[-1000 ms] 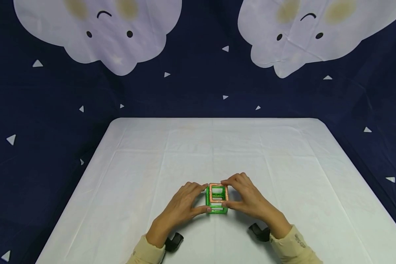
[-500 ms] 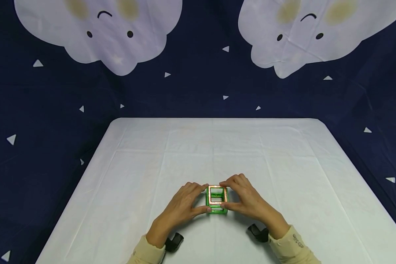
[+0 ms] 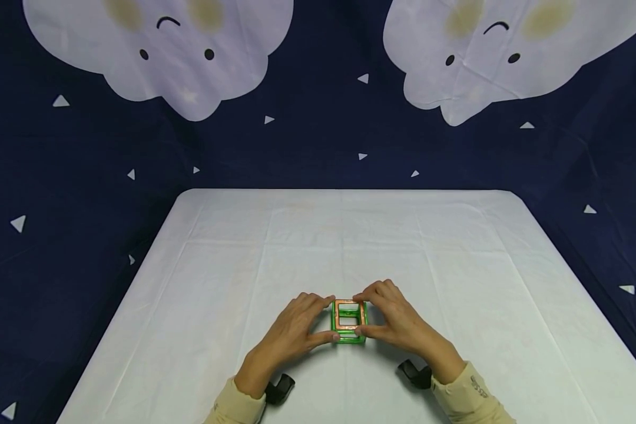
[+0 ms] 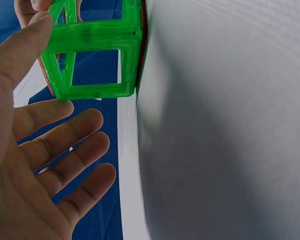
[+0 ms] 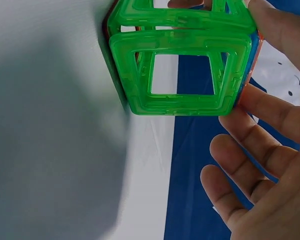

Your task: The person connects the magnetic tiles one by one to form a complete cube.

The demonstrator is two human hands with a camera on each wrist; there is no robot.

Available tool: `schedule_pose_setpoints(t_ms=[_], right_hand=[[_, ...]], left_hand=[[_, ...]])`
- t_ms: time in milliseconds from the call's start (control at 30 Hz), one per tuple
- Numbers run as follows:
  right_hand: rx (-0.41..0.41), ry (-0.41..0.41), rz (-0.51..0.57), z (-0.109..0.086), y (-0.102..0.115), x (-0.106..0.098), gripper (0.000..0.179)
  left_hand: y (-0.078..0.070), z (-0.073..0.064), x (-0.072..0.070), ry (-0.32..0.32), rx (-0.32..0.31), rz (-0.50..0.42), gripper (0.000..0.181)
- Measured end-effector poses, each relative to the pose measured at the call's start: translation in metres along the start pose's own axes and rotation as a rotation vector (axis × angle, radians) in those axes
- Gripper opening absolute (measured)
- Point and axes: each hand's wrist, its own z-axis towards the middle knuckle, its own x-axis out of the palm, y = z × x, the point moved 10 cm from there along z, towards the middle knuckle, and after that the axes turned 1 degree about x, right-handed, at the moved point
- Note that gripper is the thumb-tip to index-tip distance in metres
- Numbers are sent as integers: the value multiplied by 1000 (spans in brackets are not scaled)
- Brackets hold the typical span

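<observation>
Green square magnetic tiles stand joined as a cube on the table. An orange square magnetic tile lies flat over the cube's top. My left hand holds the cube by its left side between thumb and forefinger; its other fingers extend below in the left wrist view. With thumb and forefinger, my right hand pinches the orange tile at its near and far edges. In the right wrist view a green side tile faces the camera, and the orange tile's edge runs along it. A reddish layer shows at the cube's base.
A white cloth covers the table. Behind it hangs a dark blue backdrop with clouds and small white triangles. Black wrist-worn devices sit under both wrists, close to the cloth.
The orange tile has shifted slightly left and toward me, and now lines up with the cube's top. My right hand moved with it; the left hand stayed put.
</observation>
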Motion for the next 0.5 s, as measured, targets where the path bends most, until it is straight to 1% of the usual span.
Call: schedule_pose_setpoints(t_ms=[167, 300, 500], right_hand=[[12, 1, 1, -1, -1, 0, 53], [14, -20, 19, -2, -2, -4, 56], [22, -75, 28, -4, -4, -12, 49]], left_hand=[[0, 0, 0, 2, -1, 7, 71], [-1, -1, -2, -7, 0, 15, 71], [-1, -2, -7, -31, -6, 17, 67]])
